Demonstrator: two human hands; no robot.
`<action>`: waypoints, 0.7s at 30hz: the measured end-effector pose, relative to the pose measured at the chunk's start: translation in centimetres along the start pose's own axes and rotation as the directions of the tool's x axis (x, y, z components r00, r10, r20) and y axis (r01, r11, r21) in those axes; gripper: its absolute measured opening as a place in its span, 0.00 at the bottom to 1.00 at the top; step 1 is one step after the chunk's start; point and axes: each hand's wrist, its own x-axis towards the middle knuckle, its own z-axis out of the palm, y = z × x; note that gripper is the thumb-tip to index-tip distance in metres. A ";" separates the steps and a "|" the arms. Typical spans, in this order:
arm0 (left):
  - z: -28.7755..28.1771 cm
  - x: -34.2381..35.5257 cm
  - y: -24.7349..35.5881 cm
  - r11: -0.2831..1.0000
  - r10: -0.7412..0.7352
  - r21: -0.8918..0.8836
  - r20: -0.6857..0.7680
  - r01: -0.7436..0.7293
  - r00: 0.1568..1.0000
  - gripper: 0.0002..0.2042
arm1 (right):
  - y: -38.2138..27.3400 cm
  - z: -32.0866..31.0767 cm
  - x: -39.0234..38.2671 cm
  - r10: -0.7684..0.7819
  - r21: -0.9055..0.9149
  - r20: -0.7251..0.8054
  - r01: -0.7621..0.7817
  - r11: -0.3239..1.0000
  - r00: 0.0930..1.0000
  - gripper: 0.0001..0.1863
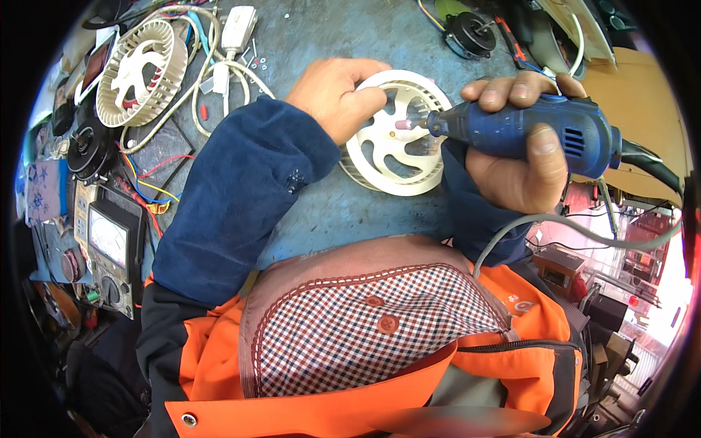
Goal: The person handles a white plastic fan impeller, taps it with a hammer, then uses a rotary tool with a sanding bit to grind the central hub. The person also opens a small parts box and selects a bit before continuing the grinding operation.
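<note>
My left hand (328, 95) grips the far left rim of a white plastic fan wheel (380, 139), thumb bent over its edge. The wheel lies tilted on the blue bench, with curved spokes and a central hub. In my right hand (515, 175) is a blue rotary tool (504, 128), held level from the right with fingers over the top and thumb on the near side. Its small pink grinding stone (404, 124) is at the hub; whether it touches I cannot tell. A black cord runs from the tool's rear to the right.
On the left lie another white fan wheel (135, 69), a black motor (90, 150) with coloured wires, and an analog multimeter (111, 237). A white cable (193, 102) loops beside small screws. Far right stands another black motor (469, 34). A grey cable (569, 219) crosses near my right forearm.
</note>
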 end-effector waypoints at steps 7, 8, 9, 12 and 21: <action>0.2 -0.1 1.4 0.991 -0.009 -0.132 0.023 0.012 1.000 0.24 | -1.0 -3.5 2.4 0.044 0.329 -0.242 0.039 0.944 0.969 0.24; 0.1 -0.1 1.2 0.991 -0.018 -0.131 0.037 0.023 0.999 0.23 | -0.9 -4.1 2.5 0.054 0.334 -0.275 0.043 0.942 0.960 0.25; 0.0 0.0 1.2 0.991 -0.028 -0.130 0.050 0.035 0.998 0.23 | -1.0 -4.9 2.6 0.071 0.379 -0.249 0.030 0.925 0.966 0.25; -0.1 0.3 0.6 0.994 -0.045 -0.101 0.016 0.047 0.999 0.23 | -0.9 -6.1 3.1 0.194 0.444 -0.338 -0.026 0.896 0.921 0.22; -0.1 -0.1 1.3 0.996 -0.041 -0.072 0.034 0.043 0.999 0.23 | -0.5 -5.7 2.8 0.209 0.424 -0.352 -0.044 0.905 0.912 0.20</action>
